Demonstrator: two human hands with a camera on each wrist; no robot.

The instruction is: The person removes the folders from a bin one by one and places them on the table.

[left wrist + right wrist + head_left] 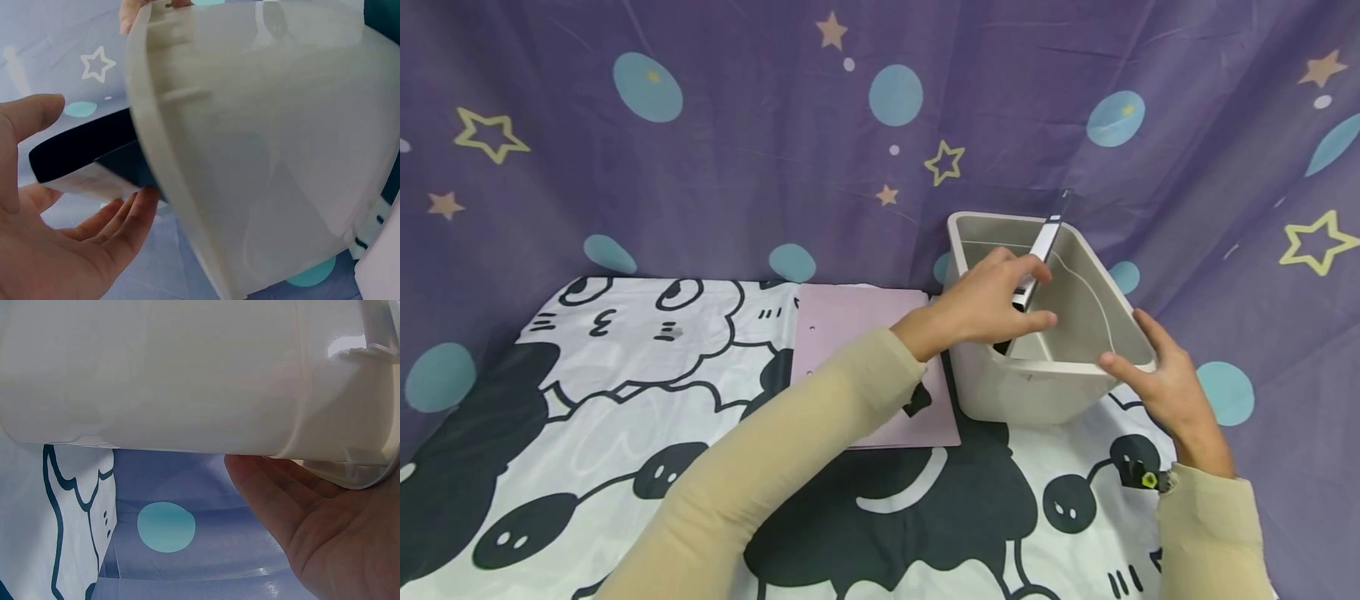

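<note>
A light grey plastic bin (1030, 387) stands at the right, its mouth facing up. A slim black-and-white box (1047, 237) leans inside it, one end sticking out past the back rim. My left hand (988, 304) is over the bin's mouth, thumb and fingers spread around the box. In the left wrist view, the thumb is apart from the box (87, 147), while fingertips (147, 197) are at its white side. My right hand (1176, 396) grips the bin's right front corner, thumb on the rim. The right wrist view shows that hand (325, 531) against the bin's wall (156, 375).
A pink flat folder or sheet (868, 308) with small holes lies left of the bin, partly hidden by my left forearm. Beneath is a black-and-white cartoon-print cloth (625, 433). A purple curtain (737, 167) with stars and dots hangs close behind the bin.
</note>
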